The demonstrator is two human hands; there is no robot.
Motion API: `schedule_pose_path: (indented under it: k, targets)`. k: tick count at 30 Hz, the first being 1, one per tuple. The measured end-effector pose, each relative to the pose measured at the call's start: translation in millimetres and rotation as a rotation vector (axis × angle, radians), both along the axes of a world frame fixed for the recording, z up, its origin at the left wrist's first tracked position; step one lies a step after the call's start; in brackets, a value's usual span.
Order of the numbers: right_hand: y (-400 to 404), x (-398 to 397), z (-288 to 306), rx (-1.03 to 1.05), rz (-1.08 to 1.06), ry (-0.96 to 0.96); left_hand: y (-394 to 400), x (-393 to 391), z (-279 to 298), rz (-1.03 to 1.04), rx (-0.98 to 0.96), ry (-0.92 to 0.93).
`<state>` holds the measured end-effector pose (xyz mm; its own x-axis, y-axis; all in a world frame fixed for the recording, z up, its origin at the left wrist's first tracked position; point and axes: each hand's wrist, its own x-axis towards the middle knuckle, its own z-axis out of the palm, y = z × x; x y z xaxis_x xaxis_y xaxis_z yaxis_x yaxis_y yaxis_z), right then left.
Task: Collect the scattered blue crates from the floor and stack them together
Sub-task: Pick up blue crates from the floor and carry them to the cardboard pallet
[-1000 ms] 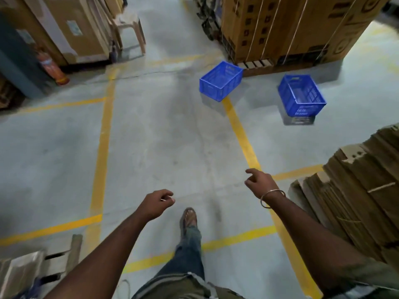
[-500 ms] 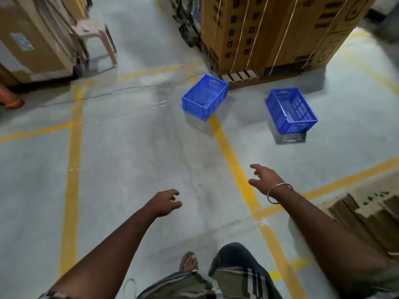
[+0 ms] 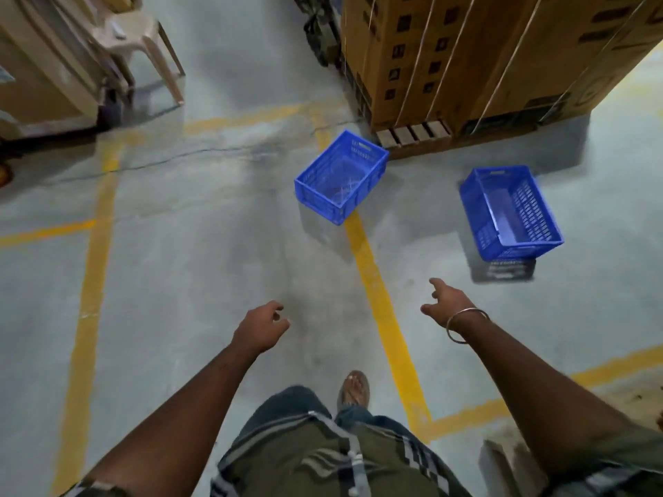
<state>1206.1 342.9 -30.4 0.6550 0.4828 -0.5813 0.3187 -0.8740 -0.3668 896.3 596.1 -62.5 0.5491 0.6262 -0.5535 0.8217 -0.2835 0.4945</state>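
Two blue slotted crates lie empty on the grey floor ahead of me. The nearer crate (image 3: 341, 177) sits askew across a yellow floor line, just in front of a pallet. The other crate (image 3: 511, 211) is off to the right, turned lengthwise. My left hand (image 3: 262, 328) reaches forward with loosely curled fingers and holds nothing, well short of the nearer crate. My right hand (image 3: 448, 303), a metal bangle on its wrist, stretches out with spread fingers, empty, below and left of the right crate.
A strapped stack of cardboard boxes on a wooden pallet (image 3: 484, 62) stands behind the crates. A beige plastic chair (image 3: 143, 41) and large cartons (image 3: 39, 66) are at the far left. Yellow lines (image 3: 384, 310) cross the floor. My sandalled foot (image 3: 355, 387) is below.
I have walked forward, so both crates are nearer and larger in view. The cardboard pile at the right has dropped out of sight. Both hands stay empty and extended.
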Motion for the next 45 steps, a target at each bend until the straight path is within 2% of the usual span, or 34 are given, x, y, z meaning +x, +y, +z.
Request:
schedule_pose_path:
  k: [8, 12, 15, 17, 19, 23, 27, 36, 40, 45]
  targets:
    - [146, 151, -9, 0.093, 0.065, -0.001, 94, 119, -24, 0.117, 0.17, 0.012]
    - [234, 220, -32, 0.065, 0.129, 0.012, 163, 192, -47, 0.169, 0.127, 0.004]
    - [291, 269, -42, 0.008, 0.186, 0.014, 217, 242, -64, 0.185, 0.044, 0.114]
    - [324, 301, -40, -0.004, 0.213, 0.02, 242, 269, -68, 0.157, 0.067, 0.243]
    - [353, 335, -38, 0.017, 0.239, 0.008, 260, 299, -64, 0.136, 0.118, 0.296]
    - [410, 404, -43, -0.004, 0.304, -0.001, 294, 361, -54, 0.124, 0.156, 0.238]
    - [472, 465, -69, -0.049, 0.393, 0.003, 318, 413, -69, 0.226, 0.097, 0.187]
    - [566, 583, -191, -0.145, 0.613, 0.067, 317, 527, -150, 0.696, -0.196, 0.153]
    - [594, 638, -287, -0.185, 0.62, 0.045, 325, 569, -237, 0.794, -0.323, 0.121]
    - [632, 697, -422, -0.203, 0.582, -0.028, 359, 603, -378, 0.783, -0.376, 0.145]
